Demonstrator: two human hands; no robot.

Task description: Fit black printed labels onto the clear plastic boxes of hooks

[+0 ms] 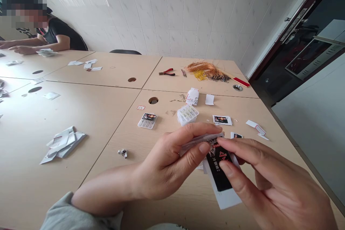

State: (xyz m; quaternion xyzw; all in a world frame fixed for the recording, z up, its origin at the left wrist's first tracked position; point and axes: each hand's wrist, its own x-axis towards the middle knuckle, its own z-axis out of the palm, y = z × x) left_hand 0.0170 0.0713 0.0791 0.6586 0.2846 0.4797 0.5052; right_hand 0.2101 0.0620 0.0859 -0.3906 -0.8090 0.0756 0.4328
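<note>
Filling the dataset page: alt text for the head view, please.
The left hand grips what looks like a clear case while the right hand pinches a black label over white paper. Beyond, on the table, lie clear cases, pliers and orange strands; a person sits at far left.

Right grip holds a black label beside left grip

the black label reads "小"
</note>
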